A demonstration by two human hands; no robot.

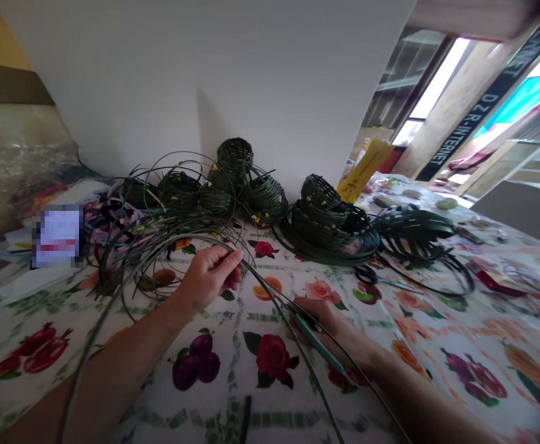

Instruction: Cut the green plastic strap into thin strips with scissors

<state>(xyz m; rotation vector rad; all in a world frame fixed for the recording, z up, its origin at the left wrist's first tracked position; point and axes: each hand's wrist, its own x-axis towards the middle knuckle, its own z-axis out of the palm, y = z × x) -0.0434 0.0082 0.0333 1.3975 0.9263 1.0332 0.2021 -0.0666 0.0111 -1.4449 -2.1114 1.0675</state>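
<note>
Two hands work over a fruit-and-flower printed tablecloth point(366, 327); the left hand point(207, 277) has its fingers closed on long dark green weaving strands point(270, 291), which extend from those fingertips toward the right hand point(329, 327) and beyond it; the right fingers point(309, 308) curl around a teal-handled tool point(318, 342), and one strand passes along it, though whether the fingers also grip that strand cannot be determined; beyond the left fingertips, a cluster of partly woven dark green baskets point(235, 157) stands against a white wall point(205, 74), with loose strand ends fanning back toward the fingers; a larger stacked basket group point(329, 225) sits beyond the right fingertips; further right of it lies a flat woven piece with open slats point(413, 234); a pair of scissors point(371, 275) rests on the tablecloth just past the right fingertips; left of the left fingers, scraps of coloured ribbon point(116, 219) lie beside a pixelated white label point(57, 235); well beyond the right fingers, a yellow package point(365, 169) stands at the far edge of the tablecloth; the tool's tip is hidden by the right fingers.
</note>
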